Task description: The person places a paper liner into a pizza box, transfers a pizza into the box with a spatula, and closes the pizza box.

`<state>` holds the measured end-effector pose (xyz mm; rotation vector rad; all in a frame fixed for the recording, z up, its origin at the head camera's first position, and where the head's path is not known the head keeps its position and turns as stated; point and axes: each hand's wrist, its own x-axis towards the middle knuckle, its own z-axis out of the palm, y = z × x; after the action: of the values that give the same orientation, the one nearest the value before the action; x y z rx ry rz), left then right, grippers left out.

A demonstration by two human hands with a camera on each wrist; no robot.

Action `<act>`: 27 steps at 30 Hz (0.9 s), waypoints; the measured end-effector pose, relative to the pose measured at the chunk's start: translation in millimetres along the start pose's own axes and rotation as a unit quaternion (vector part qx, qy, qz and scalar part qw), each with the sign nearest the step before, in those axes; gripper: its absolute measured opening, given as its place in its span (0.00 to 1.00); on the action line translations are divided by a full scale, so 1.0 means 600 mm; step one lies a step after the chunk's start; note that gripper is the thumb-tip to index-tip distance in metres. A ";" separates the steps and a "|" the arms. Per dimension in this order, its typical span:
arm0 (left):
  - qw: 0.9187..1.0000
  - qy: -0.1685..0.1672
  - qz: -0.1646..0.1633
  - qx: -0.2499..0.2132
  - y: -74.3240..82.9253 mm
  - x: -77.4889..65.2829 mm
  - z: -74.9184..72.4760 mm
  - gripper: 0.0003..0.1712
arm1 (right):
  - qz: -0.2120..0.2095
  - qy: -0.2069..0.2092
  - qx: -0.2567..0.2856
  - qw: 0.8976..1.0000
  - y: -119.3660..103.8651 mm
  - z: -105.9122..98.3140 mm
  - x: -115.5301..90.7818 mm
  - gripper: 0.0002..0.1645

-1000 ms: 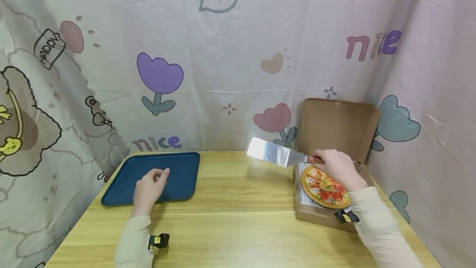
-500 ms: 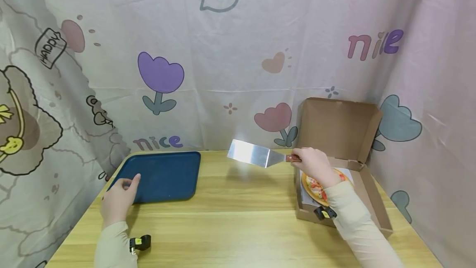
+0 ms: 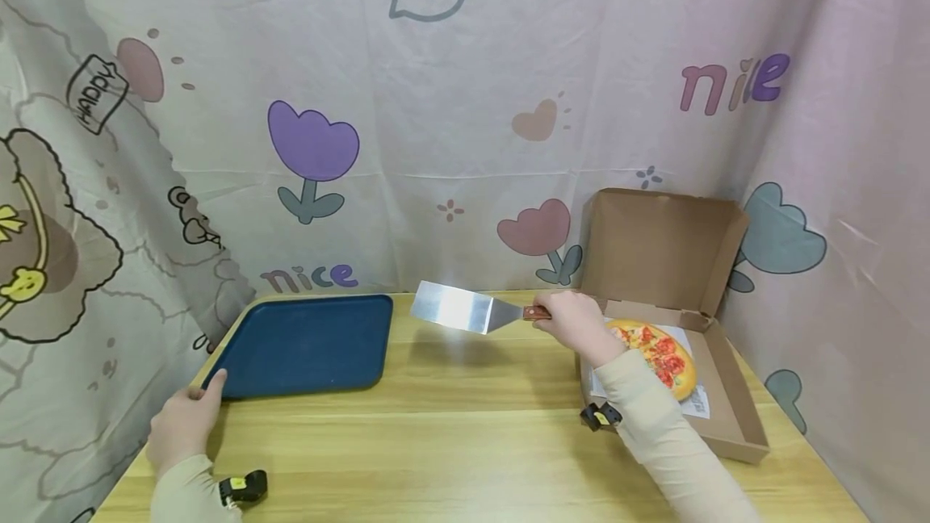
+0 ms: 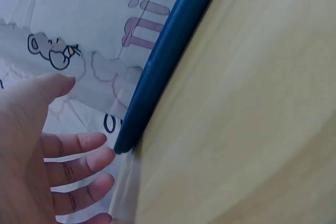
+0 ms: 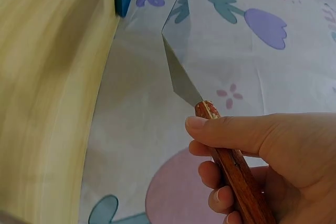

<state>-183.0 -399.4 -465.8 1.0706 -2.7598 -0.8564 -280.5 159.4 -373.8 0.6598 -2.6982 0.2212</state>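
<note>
Above one table [image 3: 436, 450] — one spatula [image 3: 468, 311]

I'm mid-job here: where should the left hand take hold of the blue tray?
Probably by the rim at the near-left corner of the blue tray, coming from the left. The tray lies flat, its raised rim should offer an edge to pinch, and the left hand is already at that corner with fingers open.
</note>
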 end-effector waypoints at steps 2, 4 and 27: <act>1.000 -0.012 -0.011 0.002 -0.004 0.002 -0.001 0.56 | -0.001 -0.003 0.001 1.000 -0.009 0.003 0.004 0.09; 1.000 -0.022 -0.018 0.006 -0.006 0.005 -0.001 0.57 | -0.002 -0.005 0.005 1.000 -0.017 0.007 0.007 0.08; 0.995 0.000 -0.083 -0.049 -0.012 0.002 0.031 0.39 | -0.019 -0.023 0.032 0.999 -0.125 0.057 0.053 0.10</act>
<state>-183.9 -395.5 -485.5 1.2952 -2.6253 -0.9997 -281.8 71.9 -388.5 0.7443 -2.7293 0.2873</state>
